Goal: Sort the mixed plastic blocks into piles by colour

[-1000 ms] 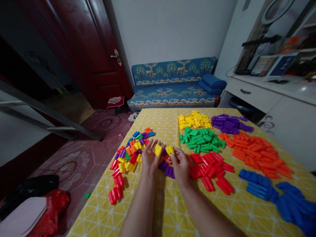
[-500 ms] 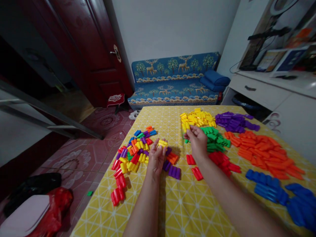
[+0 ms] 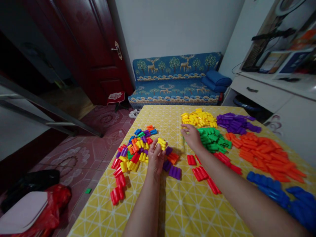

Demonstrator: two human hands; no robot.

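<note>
My left hand [image 3: 156,156] holds yellow plastic blocks [image 3: 162,143] shaped like joined tubes, gripped at the fingertips above the mixed pile. My right hand [image 3: 192,135] is over the table, left of the green blocks [image 3: 213,140] and just in front of the yellow pile [image 3: 198,118]. Its fingers are partly stretched and apart, and no block shows in them. A mixed heap of coloured blocks [image 3: 134,148] lies to the left of my left hand. Purple blocks [image 3: 174,171] and orange blocks [image 3: 173,158] lie right beside that hand.
Sorted piles of purple [image 3: 234,122], orange [image 3: 266,153] and blue blocks [image 3: 269,187] cover the table's right side. Red blocks [image 3: 200,173] lie by my right forearm. A yellow patterned cloth [image 3: 182,210] covers the table; a blue sofa [image 3: 172,89] stands behind it.
My right hand has moved slightly left, and the yellow blocks seen at its fingertips no longer show there. My left hand still holds its yellow blocks, now tilted a little differently.
</note>
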